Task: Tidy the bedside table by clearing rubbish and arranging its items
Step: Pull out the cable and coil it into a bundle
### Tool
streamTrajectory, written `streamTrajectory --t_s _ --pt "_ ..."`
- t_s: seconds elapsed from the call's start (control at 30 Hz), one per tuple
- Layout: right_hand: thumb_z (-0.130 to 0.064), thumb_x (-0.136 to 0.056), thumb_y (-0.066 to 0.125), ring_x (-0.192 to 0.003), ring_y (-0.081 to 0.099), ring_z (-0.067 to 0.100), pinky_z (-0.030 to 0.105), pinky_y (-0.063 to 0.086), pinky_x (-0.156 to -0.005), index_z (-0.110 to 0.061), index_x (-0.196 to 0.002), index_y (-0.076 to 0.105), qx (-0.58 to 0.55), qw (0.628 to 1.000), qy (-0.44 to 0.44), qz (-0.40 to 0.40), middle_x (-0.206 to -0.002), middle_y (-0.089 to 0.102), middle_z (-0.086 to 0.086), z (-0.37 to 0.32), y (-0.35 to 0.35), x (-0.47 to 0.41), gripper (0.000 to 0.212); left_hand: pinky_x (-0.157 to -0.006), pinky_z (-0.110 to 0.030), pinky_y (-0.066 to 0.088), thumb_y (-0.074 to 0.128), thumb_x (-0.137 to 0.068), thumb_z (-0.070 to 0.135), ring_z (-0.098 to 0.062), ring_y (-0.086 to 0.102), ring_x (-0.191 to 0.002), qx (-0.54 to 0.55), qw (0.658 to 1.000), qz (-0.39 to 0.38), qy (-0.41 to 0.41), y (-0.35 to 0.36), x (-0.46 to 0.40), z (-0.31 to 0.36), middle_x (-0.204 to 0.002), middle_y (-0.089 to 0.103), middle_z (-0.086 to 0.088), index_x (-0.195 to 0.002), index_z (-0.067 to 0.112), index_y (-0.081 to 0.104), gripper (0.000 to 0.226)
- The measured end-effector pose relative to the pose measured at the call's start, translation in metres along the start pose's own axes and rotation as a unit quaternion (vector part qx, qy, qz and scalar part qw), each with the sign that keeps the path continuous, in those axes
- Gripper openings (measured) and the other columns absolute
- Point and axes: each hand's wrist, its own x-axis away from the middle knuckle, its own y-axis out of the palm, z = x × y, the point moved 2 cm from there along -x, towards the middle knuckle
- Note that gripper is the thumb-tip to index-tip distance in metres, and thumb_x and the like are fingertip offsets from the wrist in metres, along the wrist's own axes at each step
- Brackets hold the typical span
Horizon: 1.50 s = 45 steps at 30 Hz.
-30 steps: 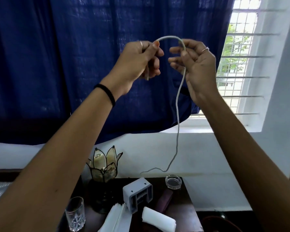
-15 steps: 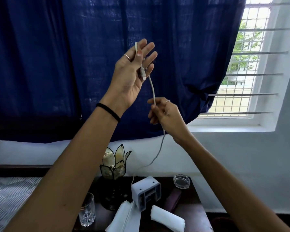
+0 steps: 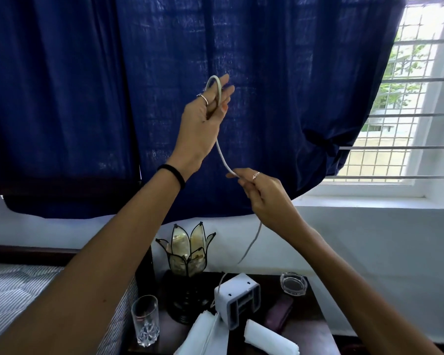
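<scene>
A grey-white cable (image 3: 222,155) is held up in front of the blue curtain. My left hand (image 3: 205,119) is raised with the cable looped over its fingers. Lower down, my right hand (image 3: 262,193) pinches the same cable and holds it taut. From there the cable hangs down to a white boxy device (image 3: 237,297) on the dark bedside table (image 3: 310,326). On the table also lie white folded paper (image 3: 205,336) and a rolled white tissue (image 3: 267,339).
A petal-shaped glass lamp (image 3: 187,254) stands at the table's back left, a drinking glass (image 3: 145,320) at its front left, a glass ashtray (image 3: 292,283) at the back right, a dark wallet-like item (image 3: 278,312) beside the device. A striped bed (image 3: 13,290) lies left.
My right hand has dropped from beside my left hand to well below it, sliding along the cable. The left hand now has the cable looped over its fingers.
</scene>
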Motion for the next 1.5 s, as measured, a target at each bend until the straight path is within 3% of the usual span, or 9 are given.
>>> streamTrajectory --t_s 0.1,0.2,0.37,0.5,0.7,0.87,1.13,1.27,1.5 --pt "-0.003 -0.097 0.044 -0.099 0.064 0.005 0.017 0.050 -0.087 -0.007 -0.118 0.063 0.018 0.998 -0.045 0.042 -0.110 0.070 0.001 -0.006 -0.008 -0.006 0.029 -0.109 -0.017 0.034 0.044 -0.096 -0.004 0.000 0.047 -0.128 -0.104 0.993 -0.033 0.041 -0.002 0.000 -0.006 -0.137 0.055 0.000 -0.141 0.012 0.043 0.048" --pt "-0.002 -0.096 0.045 -0.103 0.063 0.008 0.018 0.050 -0.092 -0.004 -0.118 0.063 0.034 0.992 -0.075 0.100 -0.111 0.070 0.006 -0.011 -0.017 -0.012 0.028 -0.104 -0.010 0.036 0.044 -0.095 -0.006 0.000 0.049 -0.125 -0.174 0.979 -0.068 0.080 -0.005 0.006 -0.009 -0.132 0.059 -0.002 -0.138 0.013 0.047 0.046" --pt "-0.008 -0.098 0.044 -0.073 0.055 -0.012 0.004 0.039 -0.071 -0.002 -0.113 0.064 0.041 0.987 -0.059 0.146 -0.083 0.050 -0.030 -0.014 -0.034 -0.028 0.026 -0.093 -0.016 0.048 0.044 -0.098 0.000 -0.002 0.063 -0.104 -0.218 0.963 -0.149 0.052 -0.008 0.013 -0.018 -0.124 0.064 0.002 -0.137 0.013 0.048 0.042" --pt "-0.009 -0.099 0.043 -0.071 0.056 -0.011 0.003 0.037 -0.068 0.000 -0.109 0.064 0.042 0.983 -0.063 0.168 -0.079 0.046 -0.031 -0.016 -0.042 -0.036 0.025 -0.074 -0.015 0.046 0.034 -0.102 0.008 -0.004 0.060 -0.075 -0.095 0.983 -0.152 -0.032 -0.006 0.028 -0.019 -0.103 0.068 0.002 -0.136 0.011 0.046 0.036" --pt "-0.008 -0.097 0.047 -0.078 0.059 -0.011 0.005 0.041 -0.074 -0.002 -0.104 0.066 0.009 0.982 -0.058 0.178 -0.090 0.064 -0.010 -0.017 -0.031 -0.029 0.021 -0.064 -0.020 0.041 0.022 -0.102 0.041 -0.011 0.045 -0.064 0.045 0.975 -0.160 -0.148 0.009 0.066 -0.011 -0.071 0.058 0.000 -0.116 0.017 0.062 0.049" --pt "-0.008 -0.096 0.049 -0.076 0.063 0.000 0.010 0.045 -0.072 -0.003 -0.103 0.068 -0.024 0.986 -0.003 0.163 -0.091 0.070 -0.001 -0.004 -0.013 -0.004 0.021 -0.054 -0.021 0.035 0.030 -0.103 0.030 -0.006 0.038 -0.052 0.100 0.977 -0.094 -0.165 0.022 0.103 -0.021 -0.056 0.045 0.005 -0.106 0.010 0.065 0.041" --pt "-0.014 -0.101 0.039 -0.050 0.043 0.007 0.020 0.037 -0.049 -0.026 -0.099 0.066 -0.154 0.973 0.161 0.063 -0.060 0.052 -0.007 0.017 0.025 0.049 0.029 -0.046 -0.023 0.018 0.033 -0.102 0.023 -0.005 0.024 -0.041 0.252 0.925 -0.097 -0.268 0.031 0.133 -0.036 -0.047 0.030 0.005 -0.094 0.001 0.060 0.035" --pt "-0.021 -0.103 0.036 -0.043 0.035 0.009 0.021 0.029 -0.040 -0.035 -0.076 0.059 -0.267 0.929 0.252 0.037 -0.052 0.047 -0.005 0.012 0.040 0.076 0.037 -0.044 -0.018 0.026 0.034 -0.102 0.023 -0.004 0.030 -0.041 0.309 0.903 -0.078 -0.289 0.033 0.141 -0.040 -0.048 0.035 0.004 -0.094 0.004 0.062 0.035" --pt "-0.017 -0.100 0.043 -0.044 0.044 0.004 0.015 0.035 -0.048 -0.031 -0.092 0.057 -0.197 0.937 0.281 -0.069 -0.053 0.050 -0.005 0.006 0.067 0.144 0.021 -0.058 -0.017 0.044 0.037 -0.101 0.021 -0.004 0.048 -0.054 0.311 0.912 -0.017 -0.269 0.030 0.144 -0.056 -0.072 0.065 0.004 -0.122 0.009 0.057 0.032"
